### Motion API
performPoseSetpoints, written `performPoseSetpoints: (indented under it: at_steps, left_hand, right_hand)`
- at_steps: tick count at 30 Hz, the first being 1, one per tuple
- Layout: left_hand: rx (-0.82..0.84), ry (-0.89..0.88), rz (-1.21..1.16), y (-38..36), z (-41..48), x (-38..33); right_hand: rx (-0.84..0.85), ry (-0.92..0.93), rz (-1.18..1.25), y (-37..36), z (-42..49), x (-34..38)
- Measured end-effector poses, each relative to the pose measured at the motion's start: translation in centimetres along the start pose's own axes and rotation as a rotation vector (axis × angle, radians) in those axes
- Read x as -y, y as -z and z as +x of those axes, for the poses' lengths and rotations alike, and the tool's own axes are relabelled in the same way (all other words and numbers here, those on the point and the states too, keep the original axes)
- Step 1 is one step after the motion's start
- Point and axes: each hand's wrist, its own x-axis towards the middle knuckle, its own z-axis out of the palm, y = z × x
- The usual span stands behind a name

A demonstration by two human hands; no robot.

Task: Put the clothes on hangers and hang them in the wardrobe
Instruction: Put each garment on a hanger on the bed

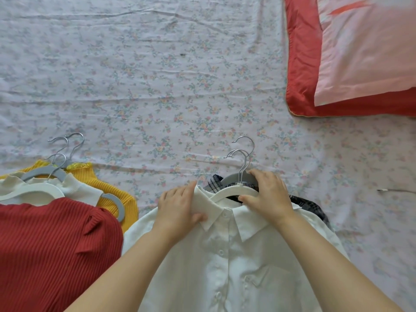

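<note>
On the flowered sheet (157,75), a white shirt (236,266) lies front up and buttoned, its collar pointing away from the person. A pink-and-red pillow (360,52) sits well beyond the shirt, to the right. Just left of the shirt, a red top (45,244), a yellow top (117,192) and a white top (74,188) are piled on hangers. A plaid garment (310,204) on a grey hanger (234,179) shows from under the shirt's collar. The left hand (177,203) pinches the collar, thumb in front. The right hand (267,194) grips a white hanger (229,192) at the neck opening, thumb below its arm, fingers curled over.
</note>
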Motion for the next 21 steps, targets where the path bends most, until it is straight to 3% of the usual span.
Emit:
performPoseSetpoints:
  at_steps: [4, 12, 21]
  left_hand:
    - [-0.039, -0.037, 0.019, 0.5, -1.1, -0.2]
    - [-0.107, -0.073, -0.323, 2.8, -4.1, -0.8]
    - [-0.238, -0.156, -0.444, 12.0, -12.1, -2.2]
  right_hand:
    - [-0.084, 0.034, 0.081, 0.5, -2.7, 0.3]
    - [-0.255, 0.012, 0.278, 2.0, -7.0, 1.9]
    - [-0.432, 0.080, 0.237, 9.9, -14.5, 8.6]
